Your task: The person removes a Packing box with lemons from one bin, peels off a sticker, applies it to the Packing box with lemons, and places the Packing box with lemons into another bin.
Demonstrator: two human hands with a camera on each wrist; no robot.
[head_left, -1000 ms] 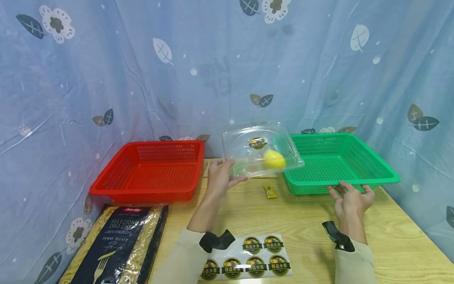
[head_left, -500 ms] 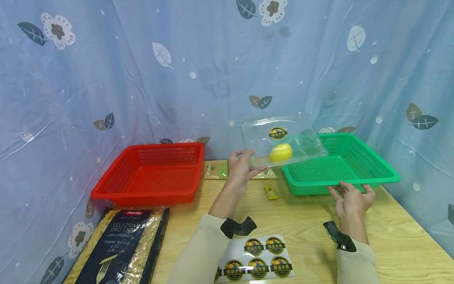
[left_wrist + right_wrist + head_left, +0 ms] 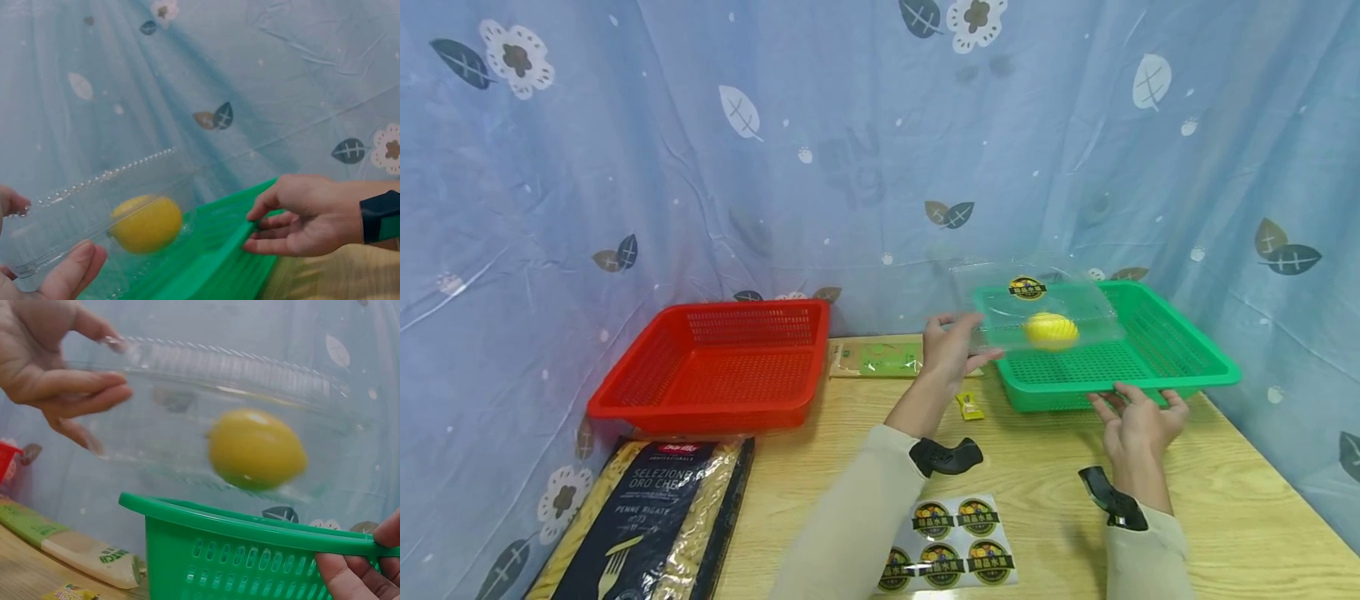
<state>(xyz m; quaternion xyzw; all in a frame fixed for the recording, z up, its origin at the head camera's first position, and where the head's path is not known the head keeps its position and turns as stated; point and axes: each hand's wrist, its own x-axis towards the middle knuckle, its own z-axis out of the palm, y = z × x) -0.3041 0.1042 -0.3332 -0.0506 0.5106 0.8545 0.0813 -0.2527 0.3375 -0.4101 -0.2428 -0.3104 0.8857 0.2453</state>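
My left hand (image 3: 951, 350) grips the left end of a clear plastic clamshell box (image 3: 992, 321), which hangs over the green basket (image 3: 1157, 379). Inside the box lies a lemon (image 3: 1051, 331), and a round fruit sticker (image 3: 1027, 288) is stuck on its lid. The right wrist view has the lemon (image 3: 256, 450) above the basket's rim (image 3: 206, 520). My right hand (image 3: 1142, 421) holds the near rim of the green basket, thumb and fingers pinching it in the left wrist view, where that hand (image 3: 306, 215) shows from the side.
A red basket (image 3: 715, 408) stands at the left, with a bag of penne pasta (image 3: 655, 517) in front of it. A flat green-and-beige packet (image 3: 880, 358) lies along the back. A small yellow packet (image 3: 969, 407) and a sticker sheet (image 3: 955, 533) are on the table.
My left hand has carried the clear box with the lemon rightward until it is over the green basket. My right hand keeps its hold on the basket rim.
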